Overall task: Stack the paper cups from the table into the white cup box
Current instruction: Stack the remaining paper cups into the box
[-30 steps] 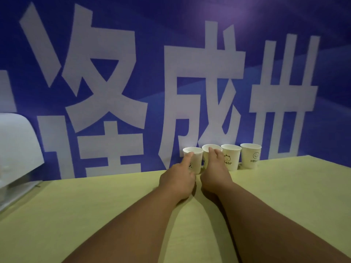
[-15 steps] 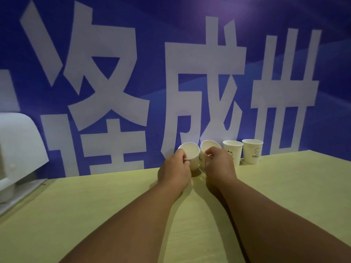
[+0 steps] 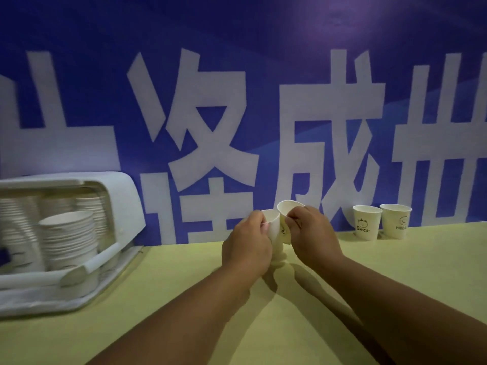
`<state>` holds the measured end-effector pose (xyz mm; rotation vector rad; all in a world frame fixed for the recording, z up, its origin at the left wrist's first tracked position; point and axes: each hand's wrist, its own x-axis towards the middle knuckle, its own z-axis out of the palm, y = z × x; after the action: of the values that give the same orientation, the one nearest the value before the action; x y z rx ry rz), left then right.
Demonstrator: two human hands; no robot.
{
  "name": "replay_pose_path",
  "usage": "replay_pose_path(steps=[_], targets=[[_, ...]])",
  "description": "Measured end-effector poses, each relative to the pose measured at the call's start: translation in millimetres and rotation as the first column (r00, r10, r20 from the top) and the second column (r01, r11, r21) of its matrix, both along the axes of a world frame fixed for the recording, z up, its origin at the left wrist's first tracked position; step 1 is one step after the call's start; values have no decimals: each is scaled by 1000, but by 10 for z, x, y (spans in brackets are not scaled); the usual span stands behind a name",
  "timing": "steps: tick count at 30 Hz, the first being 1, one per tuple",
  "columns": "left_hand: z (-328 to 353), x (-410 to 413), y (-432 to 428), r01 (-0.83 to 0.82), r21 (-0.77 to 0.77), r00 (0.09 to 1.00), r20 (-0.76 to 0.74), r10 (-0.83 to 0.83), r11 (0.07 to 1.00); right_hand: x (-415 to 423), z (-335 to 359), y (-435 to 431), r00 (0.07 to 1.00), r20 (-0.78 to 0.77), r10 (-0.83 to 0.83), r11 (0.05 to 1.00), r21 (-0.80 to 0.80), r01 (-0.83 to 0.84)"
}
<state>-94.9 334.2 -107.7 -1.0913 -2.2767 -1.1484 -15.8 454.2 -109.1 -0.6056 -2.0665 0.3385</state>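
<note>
My left hand (image 3: 246, 247) grips a white paper cup (image 3: 272, 226), held upright above the table. My right hand (image 3: 313, 238) grips a second paper cup (image 3: 288, 209), tilted toward me and touching the first one's right side. Two more paper cups stand on the table by the wall: one marked "Bear" (image 3: 366, 225) and one marked "HELLO" (image 3: 395, 220). The white cup box (image 3: 116, 196) lies at the left with its lid up. Inside it, stacks of cups (image 3: 67, 241) stand in rows.
The yellow-green table (image 3: 184, 299) runs from the box to the right edge. A blue banner with large white characters (image 3: 210, 114) forms the wall right behind the cups and the box.
Both hands have lifted their cups off the table and carried them left, away from the two standing cups. The view has swung left, bringing the cup box into sight.
</note>
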Motion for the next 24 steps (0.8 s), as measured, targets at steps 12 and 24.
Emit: replay_pose_path(steps=[12,24], targets=[[259,-670,-1471,-142,10,985,-94,142,990,-625,305,-1213,968,-55,245,969,-12,-246],[316,-1100,-2546,-177,309,942,-222,252,934,-1274,637,-2137,866,-320,383,908,-44,-418]])
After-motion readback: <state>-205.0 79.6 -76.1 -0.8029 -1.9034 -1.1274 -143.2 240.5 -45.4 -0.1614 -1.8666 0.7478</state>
